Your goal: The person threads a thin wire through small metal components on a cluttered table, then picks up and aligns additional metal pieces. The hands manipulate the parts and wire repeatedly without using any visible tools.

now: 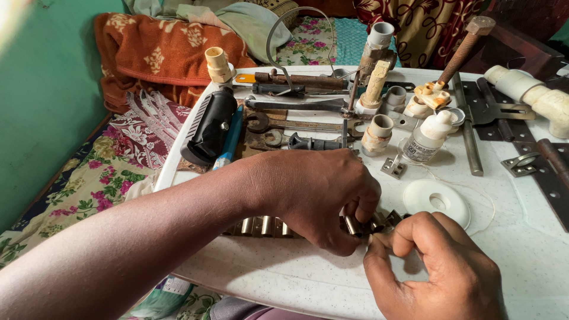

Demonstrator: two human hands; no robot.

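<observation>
Nearest, the right hand (441,272) and left hand (314,198) met at the white table's (521,249) front edge, fingers pinched shut on a small metal hinge (379,223); steady grip close to the knuckle would serve best; its long axis ran left-right, continuing a row of metal barrels (261,226); beyond lay a white tape spool (437,200), then wrenches (296,124)

Soft, even daylight, prob. from upper left: bright washed-out glare at top-left corner. Faint shadows under hands. Centre sharp; near forearm slightly soft. Mild wide-angle stretch at edges.
</observation>
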